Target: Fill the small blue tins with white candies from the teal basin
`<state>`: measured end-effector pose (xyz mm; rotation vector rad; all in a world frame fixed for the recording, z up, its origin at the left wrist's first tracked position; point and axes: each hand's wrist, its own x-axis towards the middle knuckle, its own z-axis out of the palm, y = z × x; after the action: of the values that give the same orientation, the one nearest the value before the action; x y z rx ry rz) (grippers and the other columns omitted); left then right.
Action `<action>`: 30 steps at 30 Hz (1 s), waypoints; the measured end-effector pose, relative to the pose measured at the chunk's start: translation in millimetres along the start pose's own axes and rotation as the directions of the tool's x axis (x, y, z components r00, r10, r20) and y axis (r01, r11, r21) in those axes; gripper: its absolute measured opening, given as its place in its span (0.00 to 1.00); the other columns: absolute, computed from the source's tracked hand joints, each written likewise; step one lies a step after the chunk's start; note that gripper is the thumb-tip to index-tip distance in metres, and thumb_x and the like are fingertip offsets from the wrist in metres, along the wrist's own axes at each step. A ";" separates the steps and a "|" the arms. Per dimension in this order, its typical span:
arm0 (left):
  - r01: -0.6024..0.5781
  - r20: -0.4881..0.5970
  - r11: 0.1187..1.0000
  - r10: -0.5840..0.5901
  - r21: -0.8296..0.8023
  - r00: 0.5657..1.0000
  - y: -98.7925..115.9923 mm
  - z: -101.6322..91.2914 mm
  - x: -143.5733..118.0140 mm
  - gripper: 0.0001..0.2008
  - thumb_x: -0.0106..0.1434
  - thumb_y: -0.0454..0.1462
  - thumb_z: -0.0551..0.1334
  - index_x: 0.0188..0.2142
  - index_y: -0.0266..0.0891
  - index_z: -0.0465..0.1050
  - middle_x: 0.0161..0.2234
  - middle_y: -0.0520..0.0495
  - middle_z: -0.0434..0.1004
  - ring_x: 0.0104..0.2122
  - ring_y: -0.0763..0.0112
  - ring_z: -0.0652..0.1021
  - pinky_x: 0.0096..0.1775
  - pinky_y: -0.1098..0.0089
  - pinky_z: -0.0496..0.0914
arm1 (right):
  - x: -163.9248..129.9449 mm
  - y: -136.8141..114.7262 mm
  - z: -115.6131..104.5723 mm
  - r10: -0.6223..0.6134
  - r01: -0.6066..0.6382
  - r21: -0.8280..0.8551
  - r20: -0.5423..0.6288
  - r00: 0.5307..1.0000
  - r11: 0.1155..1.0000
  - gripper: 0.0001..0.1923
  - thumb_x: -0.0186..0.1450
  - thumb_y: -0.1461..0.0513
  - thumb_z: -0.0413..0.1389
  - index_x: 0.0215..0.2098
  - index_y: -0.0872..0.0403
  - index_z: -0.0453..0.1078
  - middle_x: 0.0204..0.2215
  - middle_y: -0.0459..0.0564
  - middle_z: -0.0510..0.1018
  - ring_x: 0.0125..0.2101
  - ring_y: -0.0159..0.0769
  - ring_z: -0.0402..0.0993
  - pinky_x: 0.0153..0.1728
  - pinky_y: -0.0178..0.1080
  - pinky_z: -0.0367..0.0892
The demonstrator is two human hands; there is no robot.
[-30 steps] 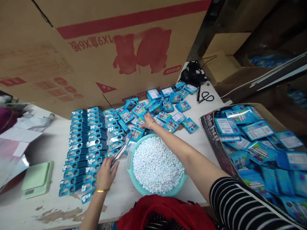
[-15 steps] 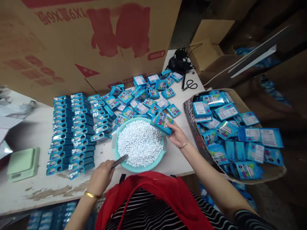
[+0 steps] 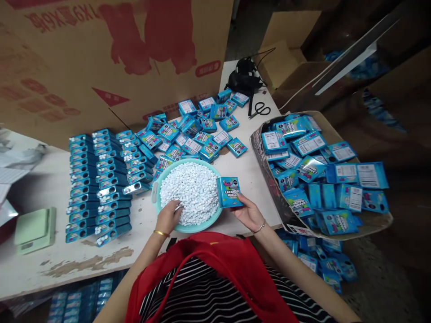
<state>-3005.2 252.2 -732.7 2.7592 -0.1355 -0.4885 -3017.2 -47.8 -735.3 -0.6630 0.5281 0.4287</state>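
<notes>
Gripping a blue box (image 3: 229,192) upright in the right hand (image 3: 248,214), fingers (image 3: 237,209) wrapped round its lower edge, just beside the teal basin (image 3: 155,202) on the worktop (image 3: 67,262). Digging the left hand (image 3: 169,216) into the white pellets (image 3: 191,188), fingers curled down; cannot tell what sits inside the grip.
</notes>
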 end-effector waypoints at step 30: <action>-0.411 0.218 0.895 0.372 0.176 0.902 90.8 -149.8 17.9 0.15 0.64 0.43 0.52 0.46 0.41 0.69 0.41 0.44 0.75 0.40 0.63 0.76 0.42 0.65 0.70 | 19.2 -10.2 49.0 -0.460 0.612 -0.786 0.576 0.676 -0.084 0.21 0.58 0.68 0.49 0.51 0.53 0.65 0.46 0.54 0.72 0.49 0.43 0.66 0.53 0.47 0.65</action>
<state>-2939.3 210.3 -574.9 2.7801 -0.8215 -0.6388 -2981.0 -18.2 -709.1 -2.0669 -0.3342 -0.0911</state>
